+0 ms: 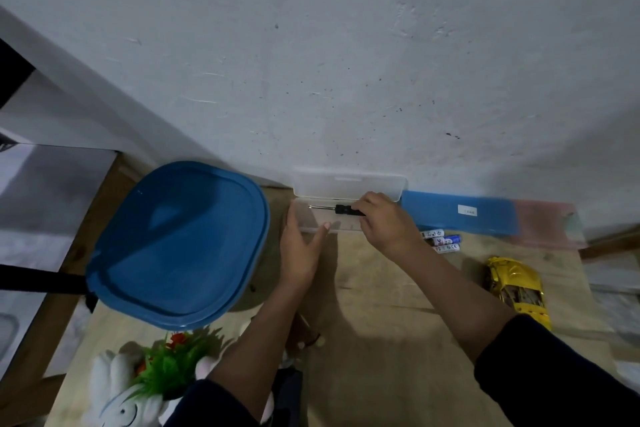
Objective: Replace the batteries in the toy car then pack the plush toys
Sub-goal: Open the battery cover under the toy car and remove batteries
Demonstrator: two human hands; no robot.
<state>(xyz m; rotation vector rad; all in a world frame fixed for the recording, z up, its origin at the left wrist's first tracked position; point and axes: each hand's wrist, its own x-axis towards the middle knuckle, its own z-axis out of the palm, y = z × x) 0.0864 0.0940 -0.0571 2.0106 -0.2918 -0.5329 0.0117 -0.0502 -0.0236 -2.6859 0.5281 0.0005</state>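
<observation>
Right hand [388,222] pinches the black handle of the screwdriver [341,208], over the open clear case [346,184] at the desk's [381,288] far edge. Shaft lies left-right, tip pointing left. Left hand [299,250] has straight fingers, pressing the case's left end. Toy car [517,288] sits near the desk's right edge, well apart, right of the gripping fingers and closer to the person; right hand is nearer it. Batteries [443,241] lie just beside the right wrist.

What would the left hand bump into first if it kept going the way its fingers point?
The clear case: the left hand points away from the person, and its fingers seem to touch the case's left end. Past that is only the wall. Depth is hard to judge.
</observation>
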